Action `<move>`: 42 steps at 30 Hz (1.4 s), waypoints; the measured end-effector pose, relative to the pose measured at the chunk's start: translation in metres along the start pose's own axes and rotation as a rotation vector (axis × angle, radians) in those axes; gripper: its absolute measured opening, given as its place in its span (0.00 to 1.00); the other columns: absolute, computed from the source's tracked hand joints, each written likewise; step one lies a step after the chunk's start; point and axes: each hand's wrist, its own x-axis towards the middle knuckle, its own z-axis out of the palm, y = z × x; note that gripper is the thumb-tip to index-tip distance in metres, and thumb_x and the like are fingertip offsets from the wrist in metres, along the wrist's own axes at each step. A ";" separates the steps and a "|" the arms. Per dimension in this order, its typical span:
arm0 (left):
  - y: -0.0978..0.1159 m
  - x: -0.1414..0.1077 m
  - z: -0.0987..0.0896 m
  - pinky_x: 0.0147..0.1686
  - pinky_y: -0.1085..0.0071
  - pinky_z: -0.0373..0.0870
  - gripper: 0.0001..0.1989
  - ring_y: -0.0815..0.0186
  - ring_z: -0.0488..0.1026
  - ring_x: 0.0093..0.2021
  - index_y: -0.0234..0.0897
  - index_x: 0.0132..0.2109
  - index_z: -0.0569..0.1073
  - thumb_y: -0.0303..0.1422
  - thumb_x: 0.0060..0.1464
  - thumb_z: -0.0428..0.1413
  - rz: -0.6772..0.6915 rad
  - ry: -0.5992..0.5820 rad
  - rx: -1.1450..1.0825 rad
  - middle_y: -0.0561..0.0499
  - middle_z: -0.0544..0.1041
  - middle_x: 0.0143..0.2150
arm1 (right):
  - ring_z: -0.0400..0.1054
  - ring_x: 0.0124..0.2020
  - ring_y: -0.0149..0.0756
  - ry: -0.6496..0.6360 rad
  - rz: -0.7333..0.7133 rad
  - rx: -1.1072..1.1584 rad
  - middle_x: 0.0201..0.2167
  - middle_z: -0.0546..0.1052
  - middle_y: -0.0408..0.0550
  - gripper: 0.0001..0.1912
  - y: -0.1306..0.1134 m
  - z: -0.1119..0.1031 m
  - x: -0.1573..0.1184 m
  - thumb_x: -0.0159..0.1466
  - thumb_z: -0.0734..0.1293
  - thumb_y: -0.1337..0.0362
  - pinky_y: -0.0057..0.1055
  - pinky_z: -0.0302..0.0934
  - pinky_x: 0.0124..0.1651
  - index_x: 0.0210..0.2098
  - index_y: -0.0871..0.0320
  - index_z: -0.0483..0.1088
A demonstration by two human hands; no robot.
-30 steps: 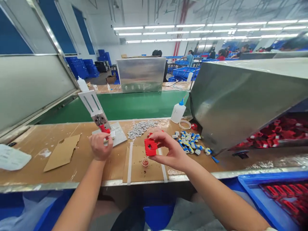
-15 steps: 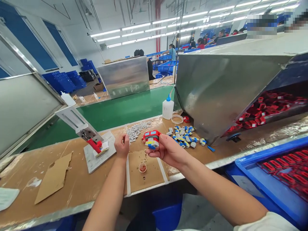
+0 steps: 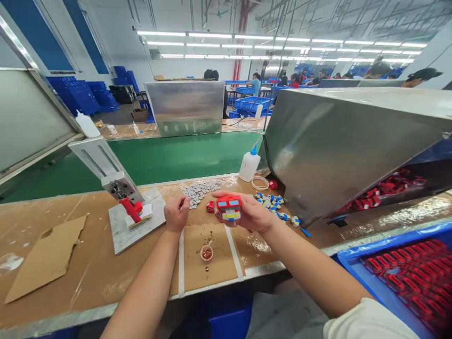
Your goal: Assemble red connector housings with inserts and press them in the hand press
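Observation:
My right hand holds a small toy vehicle, with a red upper part, pale blue windows and a grey, yellow and blue lower part. It is tilted above the bench. To its left, my left hand is closed with fingertips pressed together; whatever they may hold is hidden. A red toy piece lies on the bench between the hands. Below them, a small cup with reddish contents and a thin stick rests on a taped cardboard sheet. Grey flat pieces are heaped behind my hands.
Grey, blue and yellow toy parts lie right of my hand, near a white bottle. A hand press stands left. A metal bin and a blue crate of red parts flank the right side. A green belt runs behind.
The toy vehicle has turned in my right hand, so its windowed side faces me more squarely. My left hand stays closed. The camera view has levelled and shifted.

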 end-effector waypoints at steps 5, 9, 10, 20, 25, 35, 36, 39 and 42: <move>0.003 0.001 0.002 0.35 0.66 0.63 0.17 0.63 0.71 0.29 0.41 0.33 0.77 0.40 0.68 0.51 -0.001 -0.063 -0.004 0.51 0.76 0.26 | 0.65 0.26 0.27 0.715 0.210 -0.300 0.33 0.78 0.47 0.19 -0.006 -0.073 0.058 0.64 0.79 0.53 0.23 0.63 0.28 0.44 0.62 0.77; 0.006 0.001 0.002 0.35 0.66 0.62 0.17 0.62 0.73 0.30 0.41 0.33 0.77 0.41 0.67 0.52 -0.012 -0.122 -0.022 0.51 0.78 0.27 | 0.71 0.30 0.30 0.955 0.206 -0.326 0.34 0.77 0.48 0.13 -0.012 -0.119 0.099 0.69 0.74 0.58 0.27 0.71 0.38 0.41 0.59 0.70; 0.006 0.000 0.001 0.35 0.67 0.62 0.17 0.62 0.73 0.30 0.41 0.33 0.77 0.41 0.67 0.52 -0.020 -0.136 -0.025 0.50 0.78 0.27 | 0.73 0.33 0.31 0.981 0.175 -0.337 0.36 0.78 0.49 0.12 -0.013 -0.123 0.102 0.69 0.74 0.59 0.29 0.72 0.42 0.41 0.58 0.69; 0.010 -0.003 0.014 0.56 0.58 0.69 0.15 0.52 0.77 0.54 0.42 0.54 0.80 0.42 0.67 0.59 0.138 -0.489 -0.043 0.44 0.83 0.54 | 0.72 0.45 0.40 0.649 -0.313 -1.024 0.44 0.81 0.51 0.13 0.059 -0.054 0.020 0.69 0.69 0.54 0.36 0.66 0.51 0.43 0.56 0.79; 0.021 -0.007 0.031 0.65 0.48 0.61 0.30 0.44 0.69 0.66 0.41 0.71 0.69 0.41 0.65 0.62 0.159 -0.696 0.142 0.40 0.79 0.63 | 0.65 0.32 0.36 0.484 -0.453 -1.211 0.29 0.73 0.46 0.20 0.081 -0.038 0.000 0.75 0.62 0.52 0.33 0.58 0.39 0.31 0.56 0.71; 0.016 -0.006 0.023 0.60 0.53 0.72 0.20 0.52 0.75 0.58 0.39 0.57 0.77 0.34 0.58 0.67 -0.096 -0.594 -0.121 0.41 0.78 0.57 | 0.59 0.27 0.32 -0.266 -0.154 -1.493 0.25 0.73 0.44 0.23 0.086 -0.015 -0.002 0.74 0.65 0.52 0.32 0.42 0.34 0.26 0.58 0.69; 0.016 -0.010 0.018 0.59 0.54 0.74 0.21 0.53 0.76 0.57 0.39 0.56 0.77 0.35 0.57 0.68 -0.184 -0.557 -0.220 0.41 0.78 0.57 | 0.59 0.27 0.32 -0.294 -0.154 -1.502 0.25 0.74 0.45 0.22 0.086 -0.013 -0.002 0.74 0.65 0.54 0.33 0.42 0.34 0.26 0.58 0.70; 0.019 -0.023 0.004 0.57 0.57 0.77 0.27 0.56 0.79 0.54 0.37 0.57 0.75 0.38 0.53 0.71 -0.462 -0.487 -0.503 0.41 0.79 0.56 | 0.62 0.29 0.33 -0.359 -0.176 -1.472 0.28 0.76 0.47 0.20 0.088 -0.011 0.000 0.75 0.64 0.57 0.33 0.43 0.34 0.27 0.59 0.71; 0.027 -0.032 -0.004 0.59 0.57 0.76 0.32 0.57 0.80 0.53 0.38 0.60 0.75 0.38 0.51 0.73 -0.584 -0.482 -0.628 0.42 0.81 0.54 | 0.62 0.30 0.33 -0.358 -0.184 -1.366 0.27 0.74 0.46 0.20 0.089 -0.014 0.001 0.75 0.63 0.58 0.32 0.45 0.35 0.26 0.58 0.69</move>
